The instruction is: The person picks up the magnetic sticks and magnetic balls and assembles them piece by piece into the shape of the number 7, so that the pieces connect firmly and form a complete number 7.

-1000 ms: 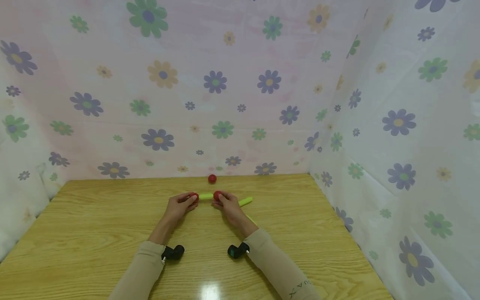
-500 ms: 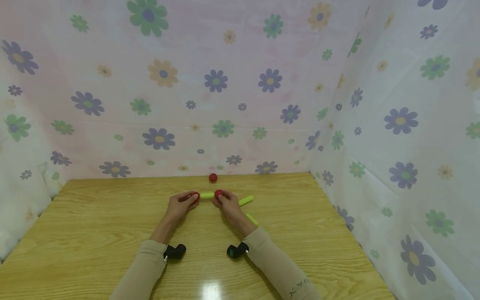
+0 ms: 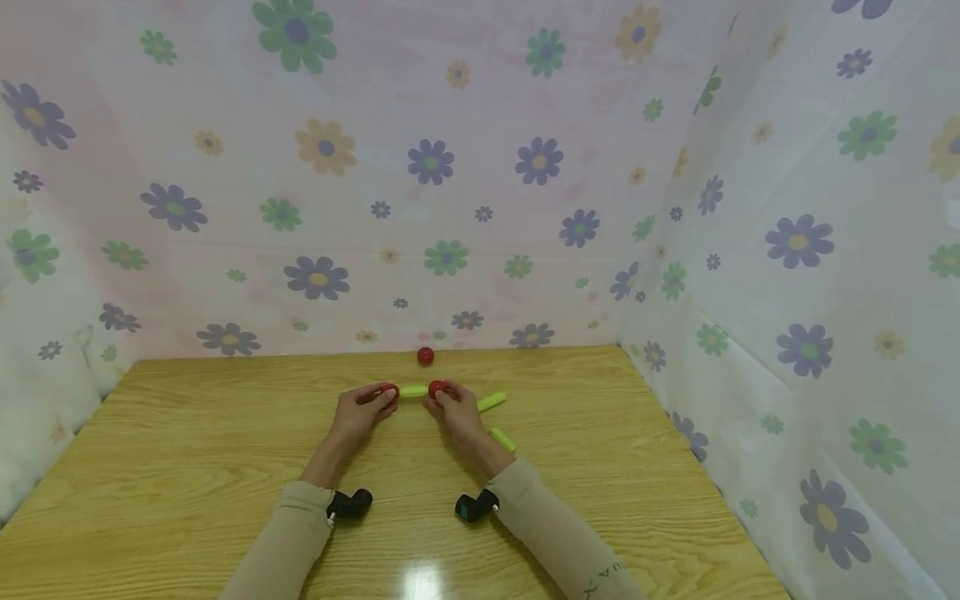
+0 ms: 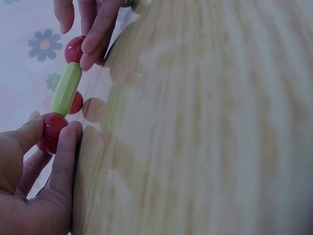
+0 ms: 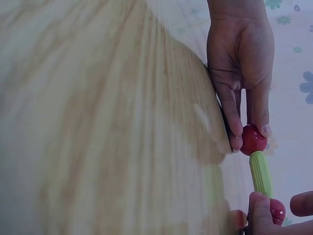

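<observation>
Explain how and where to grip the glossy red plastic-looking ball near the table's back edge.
Best pinch this glossy red ball across its left and right sides, probably from above and in front: it is round, and the flower-patterned pink sheet rises close behind.

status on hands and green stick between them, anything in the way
Left hand pinching one red ball, right hand a second red ball. Grooved green stick between, touching both. Third red ball beyond, apparently not blocking.

A floral cloth (image 3: 480, 167) (printed in green, purple and orange) hangs behind a wood-grained table (image 3: 187, 450).
</observation>
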`<state>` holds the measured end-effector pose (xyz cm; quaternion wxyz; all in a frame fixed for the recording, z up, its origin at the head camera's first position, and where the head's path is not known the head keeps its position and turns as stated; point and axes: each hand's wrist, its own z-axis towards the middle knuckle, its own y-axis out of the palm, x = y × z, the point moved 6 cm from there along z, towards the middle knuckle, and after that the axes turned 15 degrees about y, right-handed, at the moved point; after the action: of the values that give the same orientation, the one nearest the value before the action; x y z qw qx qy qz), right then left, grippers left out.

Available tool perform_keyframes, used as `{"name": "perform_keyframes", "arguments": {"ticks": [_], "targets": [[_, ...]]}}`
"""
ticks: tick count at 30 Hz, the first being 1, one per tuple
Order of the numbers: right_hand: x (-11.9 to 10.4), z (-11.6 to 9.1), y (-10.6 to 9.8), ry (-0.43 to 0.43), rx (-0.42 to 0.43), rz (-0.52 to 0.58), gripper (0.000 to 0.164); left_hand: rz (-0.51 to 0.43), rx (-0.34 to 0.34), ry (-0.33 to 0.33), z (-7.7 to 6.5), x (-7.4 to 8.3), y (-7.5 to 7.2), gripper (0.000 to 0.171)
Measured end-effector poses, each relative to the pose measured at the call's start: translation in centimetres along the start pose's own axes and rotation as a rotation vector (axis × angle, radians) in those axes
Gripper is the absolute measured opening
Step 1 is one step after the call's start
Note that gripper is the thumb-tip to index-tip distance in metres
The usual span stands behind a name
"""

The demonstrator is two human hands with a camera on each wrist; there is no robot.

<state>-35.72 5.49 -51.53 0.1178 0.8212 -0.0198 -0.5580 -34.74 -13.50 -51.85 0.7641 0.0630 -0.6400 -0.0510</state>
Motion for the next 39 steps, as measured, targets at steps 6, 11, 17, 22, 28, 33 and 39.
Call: {"name": "perform_keyframes", "arguments": {"ticks": [6, 11, 17, 22, 28, 33, 39], "targets": [[-0.1, -0.2, -0.2, -0.005, 0.009, -0.023, 0.049, -0.012, 0.005, 0.002, 0.2, -0.3, 0.0, 0.045], [-0.2, -0.5, -0.4, -0.015, 0.003, -0.057, 0.049, -0.022, 0.016, -0.007, 0.2, -0.4, -0.1, 0.043], [-0.4, -1.1, -0.9, -0.024, -0.032, -0.093, 0.050, -0.035, 0.020, -0.011, 0.1, -0.4, -0.1, 0.046], [-0.7, -1.6, -1.5, -0.029, -0.058, -0.132, 0.050, -0.035, 0.022, -0.003, 0.2, -0.4, -0.1, 0.045], [-1.5, -2.1, -2.6, -0.063, -0.066, -0.239, 0.043, -0.030, 0.042, -0.020, 0.2, -0.6, -0.2, 0.046], [-2.1, -1.9, -4.0, -0.078, -0.034, -0.275, 0.039, -0.026, 0.048, -0.035, 0.2, -0.7, -0.2, 0.046], [-2.8, -1.3, -6.2, -0.031, 0.005, -0.240, 0.038, -0.038, 0.049, -0.029, 0.3, -0.6, -0.1, 0.045]]}}
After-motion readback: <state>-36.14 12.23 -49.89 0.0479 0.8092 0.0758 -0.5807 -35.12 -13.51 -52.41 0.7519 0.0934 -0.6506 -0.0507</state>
